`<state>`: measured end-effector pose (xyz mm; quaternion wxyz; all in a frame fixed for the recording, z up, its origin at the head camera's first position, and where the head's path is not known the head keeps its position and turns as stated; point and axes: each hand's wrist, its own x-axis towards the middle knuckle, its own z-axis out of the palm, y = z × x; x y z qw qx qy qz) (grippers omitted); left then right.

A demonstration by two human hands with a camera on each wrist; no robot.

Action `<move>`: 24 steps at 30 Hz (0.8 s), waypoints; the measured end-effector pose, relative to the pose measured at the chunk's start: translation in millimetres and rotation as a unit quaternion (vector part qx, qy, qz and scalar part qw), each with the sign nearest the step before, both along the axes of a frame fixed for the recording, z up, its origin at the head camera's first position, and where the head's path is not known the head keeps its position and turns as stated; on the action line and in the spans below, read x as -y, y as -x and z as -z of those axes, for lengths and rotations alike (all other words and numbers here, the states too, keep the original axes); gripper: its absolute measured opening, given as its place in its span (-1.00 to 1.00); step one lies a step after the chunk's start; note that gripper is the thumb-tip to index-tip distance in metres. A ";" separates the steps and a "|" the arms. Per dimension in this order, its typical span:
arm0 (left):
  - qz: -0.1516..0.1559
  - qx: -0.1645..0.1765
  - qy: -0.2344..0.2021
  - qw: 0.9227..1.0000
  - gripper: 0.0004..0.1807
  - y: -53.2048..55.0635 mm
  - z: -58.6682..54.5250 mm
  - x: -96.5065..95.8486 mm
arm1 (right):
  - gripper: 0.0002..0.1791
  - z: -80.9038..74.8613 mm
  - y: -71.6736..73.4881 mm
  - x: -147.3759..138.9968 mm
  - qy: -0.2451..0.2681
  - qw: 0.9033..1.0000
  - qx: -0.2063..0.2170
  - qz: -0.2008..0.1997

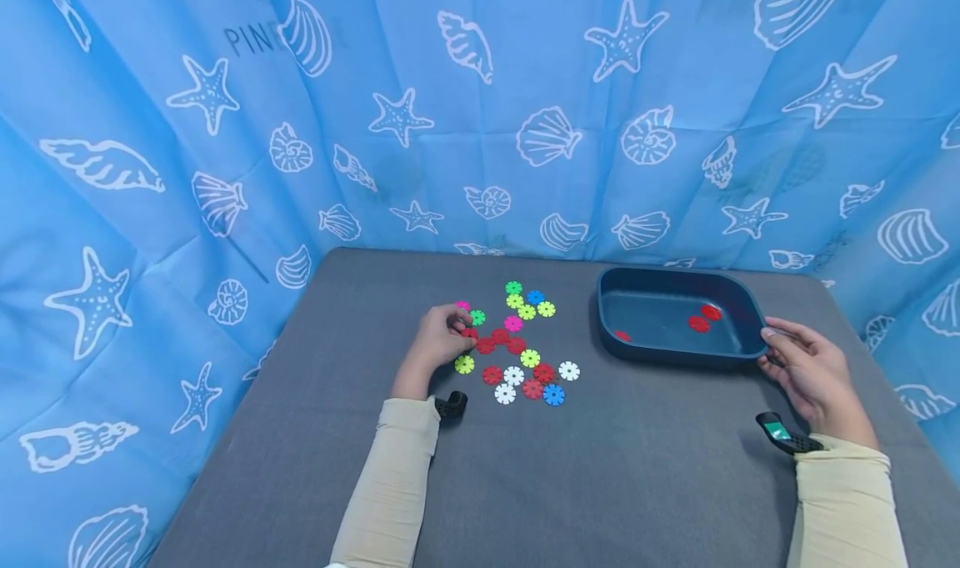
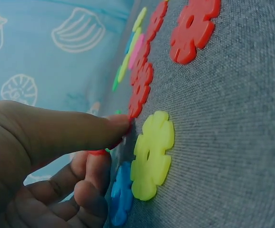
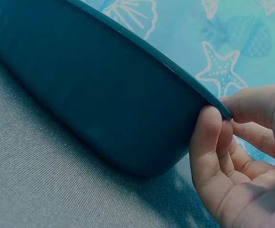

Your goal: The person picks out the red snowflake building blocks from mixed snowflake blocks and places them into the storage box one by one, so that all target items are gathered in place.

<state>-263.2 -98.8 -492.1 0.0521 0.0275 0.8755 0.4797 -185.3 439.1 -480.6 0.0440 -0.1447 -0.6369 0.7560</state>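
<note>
My left hand [image 1: 438, 339] is low over the left edge of a loose group of flower-shaped plastic discs. Its thumb and fingertips pinch a red disc [image 1: 469, 333], mostly hidden by the fingers. Beside the thumb lie a yellow disc [image 2: 152, 156] and a blue disc [image 2: 121, 194], seen in the left wrist view. More red discs [image 1: 500, 335] lie just right of the fingertips. My right hand [image 1: 810, 372] grips the right end of a dark blue plastic basin [image 1: 675, 353], thumb on the rim and fingers underneath. Three red discs [image 1: 699, 324] lie inside the basin.
White discs [image 1: 506, 394], a blue disc [image 1: 554, 394], a pink disc [image 1: 513, 324] and green and yellow discs are spread on the grey tabletop [image 1: 600, 476]. A blue curtain [image 1: 480, 134] with shell prints hangs behind and beside the table.
</note>
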 end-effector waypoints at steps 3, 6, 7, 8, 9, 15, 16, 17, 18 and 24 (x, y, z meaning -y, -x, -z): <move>-0.006 -0.006 0.012 1.000 -0.74 0.0 -1.2 -2.5 | -0.79 -0.5 0.3 -0.1 0.001 1.000 -0.002 0.000; -0.014 -0.012 0.017 1.000 -0.79 -1.0 -3.1 -6.3 | -0.78 -0.4 0.7 -0.3 0.002 1.000 -0.004 -0.003; -0.017 -0.015 0.018 1.000 -0.80 -0.9 -3.6 -8.2 | -0.78 -0.4 0.8 -0.3 0.001 1.000 -0.004 -0.004; -0.017 -0.017 0.017 1.000 -0.82 -1.1 -4.1 -10.4 | -0.78 -0.3 0.9 -0.4 0.000 1.000 -0.004 -0.005; -0.016 -0.018 0.014 1.000 -0.82 -1.2 -5.1 -12.9 | -0.78 -0.2 1.1 -0.4 0.000 1.000 -0.004 -0.006; 0.008 -0.023 -0.020 1.000 -0.83 -0.7 -13.8 -37.8 | -0.79 -0.4 1.8 -1.3 0.003 1.000 -0.006 -0.005; 0.015 -0.022 -0.033 0.999 -0.84 -0.4 -16.0 -43.3 | -0.79 -0.5 1.8 -1.4 0.003 1.000 -0.006 -0.005; 0.021 -0.020 -0.048 0.998 -0.83 -0.3 -18.7 -49.0 | -0.79 -0.6 1.7 -1.6 0.003 1.000 -0.006 -0.005; 0.027 -0.015 -0.072 0.997 -0.83 -0.2 -21.5 -55.0 | -0.79 -0.7 1.6 -1.8 0.004 1.000 -0.006 -0.006; 0.038 0.025 -0.207 0.977 -0.83 0.7 -32.4 -94.1 | -0.80 0.4 -0.6 -2.4 0.010 1.000 -0.002 -0.008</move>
